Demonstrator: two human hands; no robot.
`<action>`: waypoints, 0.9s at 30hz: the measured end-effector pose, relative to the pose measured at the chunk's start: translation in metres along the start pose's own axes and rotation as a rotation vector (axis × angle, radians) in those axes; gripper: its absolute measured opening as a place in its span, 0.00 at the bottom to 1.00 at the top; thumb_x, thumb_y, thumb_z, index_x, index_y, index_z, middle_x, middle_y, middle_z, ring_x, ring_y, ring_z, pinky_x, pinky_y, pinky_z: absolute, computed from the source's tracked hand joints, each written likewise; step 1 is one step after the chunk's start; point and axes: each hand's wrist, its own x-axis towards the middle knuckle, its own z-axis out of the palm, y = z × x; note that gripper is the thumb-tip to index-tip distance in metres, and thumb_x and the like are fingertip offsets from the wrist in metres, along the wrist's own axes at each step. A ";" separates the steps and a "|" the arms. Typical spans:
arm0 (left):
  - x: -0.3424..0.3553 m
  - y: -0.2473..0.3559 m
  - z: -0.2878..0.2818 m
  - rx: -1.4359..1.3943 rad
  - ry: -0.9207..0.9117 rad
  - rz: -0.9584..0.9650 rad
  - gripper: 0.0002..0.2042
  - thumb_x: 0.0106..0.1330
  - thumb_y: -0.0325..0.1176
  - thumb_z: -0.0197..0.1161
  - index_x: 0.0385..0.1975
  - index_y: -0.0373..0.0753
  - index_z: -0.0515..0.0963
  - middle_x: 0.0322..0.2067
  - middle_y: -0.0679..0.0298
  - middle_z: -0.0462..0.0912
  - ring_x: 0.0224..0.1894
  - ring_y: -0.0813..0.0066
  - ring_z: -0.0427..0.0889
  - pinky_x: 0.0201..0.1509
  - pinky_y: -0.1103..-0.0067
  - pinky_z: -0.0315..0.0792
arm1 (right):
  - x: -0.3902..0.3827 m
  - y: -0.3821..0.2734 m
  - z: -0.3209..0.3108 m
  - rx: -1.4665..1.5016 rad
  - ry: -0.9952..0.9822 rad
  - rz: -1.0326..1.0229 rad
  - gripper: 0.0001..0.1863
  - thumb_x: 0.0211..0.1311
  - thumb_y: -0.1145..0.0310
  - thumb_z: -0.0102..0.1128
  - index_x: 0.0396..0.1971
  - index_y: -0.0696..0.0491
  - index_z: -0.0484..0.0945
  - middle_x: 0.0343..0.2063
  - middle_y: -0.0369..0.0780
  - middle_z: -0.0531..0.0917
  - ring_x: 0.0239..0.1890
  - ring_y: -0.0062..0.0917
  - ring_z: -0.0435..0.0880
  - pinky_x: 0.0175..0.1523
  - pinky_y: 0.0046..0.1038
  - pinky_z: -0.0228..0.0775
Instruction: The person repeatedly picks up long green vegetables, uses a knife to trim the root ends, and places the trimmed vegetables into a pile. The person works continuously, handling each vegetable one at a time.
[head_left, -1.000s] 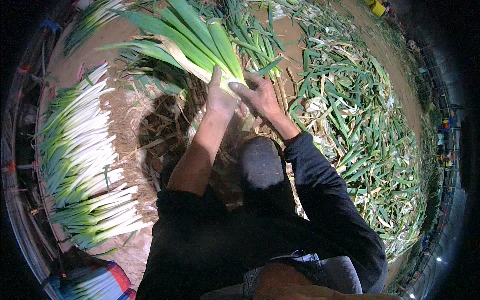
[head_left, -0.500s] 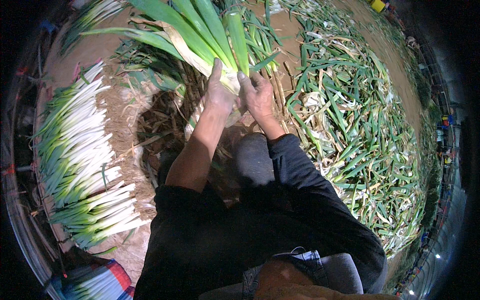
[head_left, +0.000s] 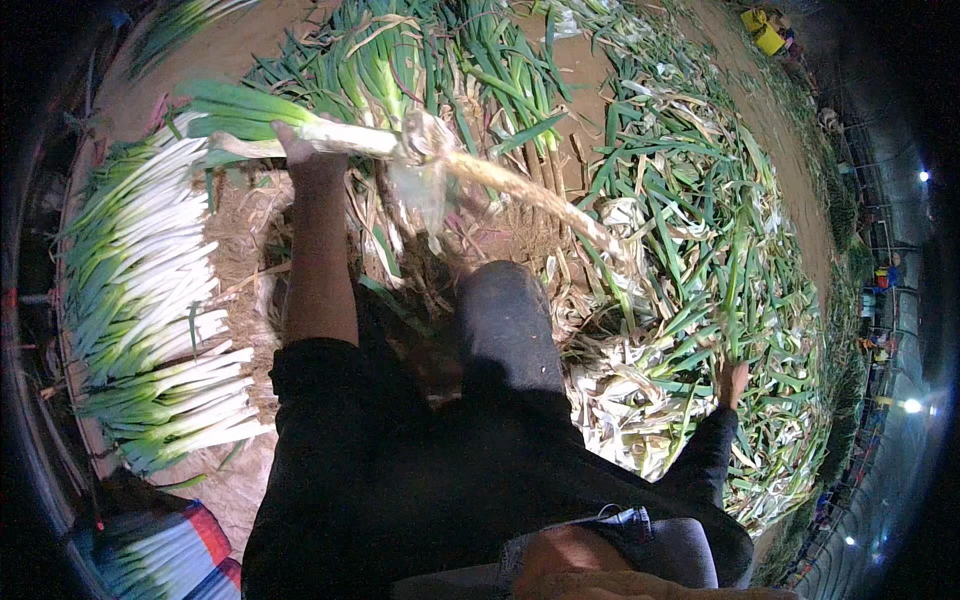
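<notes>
My left hand (head_left: 305, 150) is closed round a long green onion (head_left: 355, 137) at the upper left, near the base of its green leaves. The shaft is white beside the hand. Beyond a ragged clump of loose skin, it runs brown and dirty toward the right. At the far right, my right hand (head_left: 735, 383) reaches down over the pile of stripped leaves (head_left: 690, 230), closed round a long green leaf (head_left: 737, 290) that stands up from it. That hand is small and partly blurred.
Cleaned green onions (head_left: 160, 270) lie in a row at the left, roots facing inward. Unpeeled green onions (head_left: 380, 60) lie ahead. My knee (head_left: 505, 330) is in the middle. A blue and red bag (head_left: 180, 550) sits at the lower left, and a yellow object (head_left: 765, 35) at the far right.
My hands have parted. The left has swung the green onion leftward and turned it sideways, with some skin now hanging loose. The right has moved far right and down with a stripped leaf.
</notes>
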 end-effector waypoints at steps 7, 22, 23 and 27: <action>-0.042 -0.023 0.086 0.170 0.221 0.107 0.33 0.65 0.67 0.42 0.57 0.47 0.65 0.50 0.59 0.71 0.48 0.60 0.72 0.52 0.62 0.71 | -0.047 -0.232 -0.048 0.783 0.065 -0.131 0.45 0.55 0.61 0.68 0.67 0.59 0.53 0.63 0.54 0.63 0.61 0.41 0.69 0.63 0.34 0.64; -0.061 -0.024 0.083 0.354 0.178 0.143 0.33 0.66 0.66 0.43 0.59 0.44 0.63 0.52 0.58 0.69 0.49 0.62 0.71 0.55 0.65 0.69 | -0.070 -0.663 -0.219 1.301 0.128 -1.058 0.15 0.58 0.69 0.60 0.45 0.57 0.77 0.35 0.49 0.81 0.39 0.42 0.81 0.43 0.33 0.72; -0.070 -0.028 0.085 0.503 0.203 0.237 0.34 0.65 0.66 0.42 0.59 0.44 0.63 0.52 0.58 0.68 0.48 0.62 0.72 0.54 0.65 0.69 | -0.075 -0.664 -0.220 1.269 0.174 -1.065 0.12 0.60 0.71 0.58 0.44 0.57 0.77 0.31 0.46 0.83 0.31 0.34 0.83 0.37 0.29 0.74; -0.068 -0.023 0.113 0.302 0.365 0.069 0.39 0.63 0.70 0.39 0.60 0.42 0.61 0.51 0.57 0.67 0.44 0.63 0.70 0.51 0.66 0.68 | -0.087 -0.649 -0.206 1.718 -0.388 -0.713 0.10 0.61 0.73 0.58 0.41 0.53 0.81 0.26 0.32 0.82 0.24 0.13 0.75 0.27 0.20 0.69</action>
